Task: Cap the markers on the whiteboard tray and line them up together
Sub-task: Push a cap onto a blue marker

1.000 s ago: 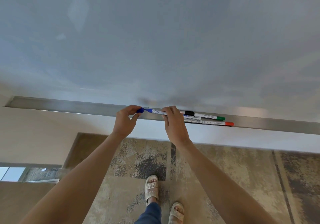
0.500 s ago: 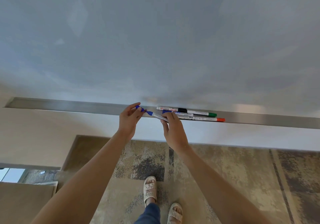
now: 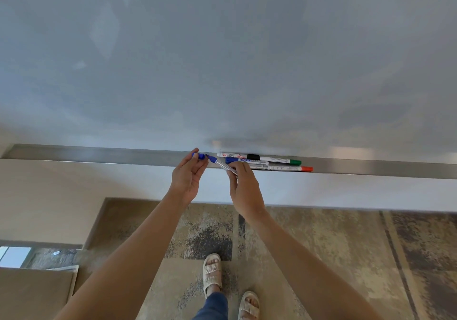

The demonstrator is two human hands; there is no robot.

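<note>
With other markers (image 3: 264, 162) lying together on the whiteboard tray (image 3: 99, 152), the left hand (image 3: 186, 178) pinches the blue cap (image 3: 199, 156) just short of the uncapped blue marker (image 3: 222, 165) gripped by the right hand (image 3: 244, 188), so capping it and lining it up remain.

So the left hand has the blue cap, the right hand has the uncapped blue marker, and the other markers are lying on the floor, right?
Not quite. The head view shows the other markers lying on the whiteboard tray, not on the floor. The rest holds: the left hand pinches the blue cap, and the right hand holds the uncapped blue marker.
</note>
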